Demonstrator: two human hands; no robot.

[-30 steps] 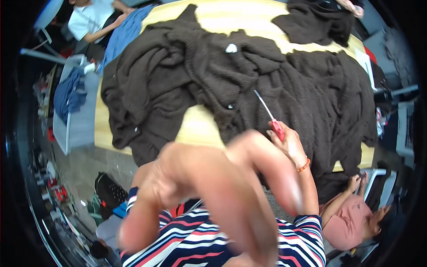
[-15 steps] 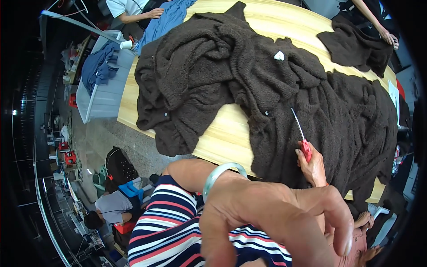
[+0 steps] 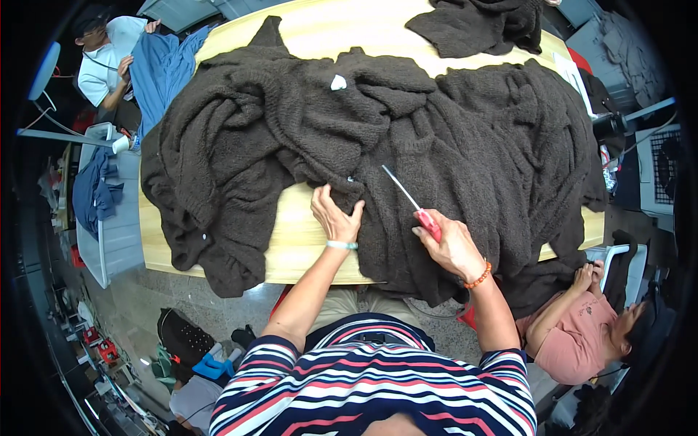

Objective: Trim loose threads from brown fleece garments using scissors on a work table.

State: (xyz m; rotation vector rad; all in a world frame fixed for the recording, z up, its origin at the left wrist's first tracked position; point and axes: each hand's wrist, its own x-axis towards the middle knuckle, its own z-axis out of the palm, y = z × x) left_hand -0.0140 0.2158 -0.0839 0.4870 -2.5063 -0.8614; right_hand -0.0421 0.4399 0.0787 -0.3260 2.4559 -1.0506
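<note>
Dark brown knitted sweaters [image 3: 472, 167] lie heaped over the light wooden table in front of me. My left hand [image 3: 336, 219] is at the garment edge left of centre, thumb and fingers apart, with the fingertips at the fabric. Just beyond them a small pale spot [image 3: 350, 179] shows on the knit. My right hand [image 3: 449, 247] is closed around the red handle of a screwdriver [image 3: 429, 224]. Its thin metal shaft points up and left over the knit. A white heart-shaped tag [image 3: 338, 83] rests on the heap farther off.
At the far left a person [image 3: 109, 65] handles blue cloth [image 3: 160, 69]. A grey bin [image 3: 120, 247] with blue garments stands beside the table [image 3: 298, 247]. Another person in pink [image 3: 574, 334] sits at the lower right. More brown knitwear [image 3: 472, 29] lies at the far edge.
My left hand has gone from close before the camera to the sweater's edge. The view has shifted, showing more of my torso; the right hand still grips the screwdriver.
</note>
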